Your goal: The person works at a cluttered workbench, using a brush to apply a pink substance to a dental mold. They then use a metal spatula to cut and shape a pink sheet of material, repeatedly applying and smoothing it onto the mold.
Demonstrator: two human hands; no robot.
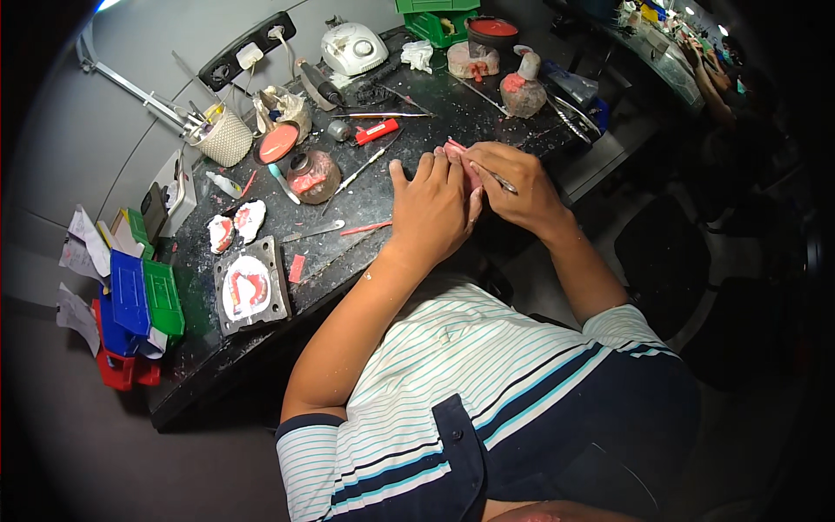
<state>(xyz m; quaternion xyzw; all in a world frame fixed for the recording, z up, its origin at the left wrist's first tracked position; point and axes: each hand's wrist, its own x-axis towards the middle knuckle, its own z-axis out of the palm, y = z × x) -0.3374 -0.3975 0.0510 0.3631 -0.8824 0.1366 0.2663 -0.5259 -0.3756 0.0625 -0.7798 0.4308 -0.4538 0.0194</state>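
Note:
My left hand [432,207] lies palm down at the bench's front edge, gripping a pink wax sheet [470,177] between thumb and fingers. In my closed right hand [519,181] is a slim metal carving tool [504,184]; its working end is hidden by the fingers, close to the wax. Left of my hands, a metal dental flask half [277,304] holds white plaster with a red wax arch. Two white plaster casts [250,221] with red wax sit behind it. A flat metal spatula [315,231] and a thin red wax strip [366,228] lie nearby.
Beyond my hands are a red lighter [377,132], a glass burner [314,177], another burner [524,90], a bowl of pink wax [279,142] and a white control unit [353,48]. Colored bins [130,291] hang at the left edge. Another person's arm [715,91] shows far right.

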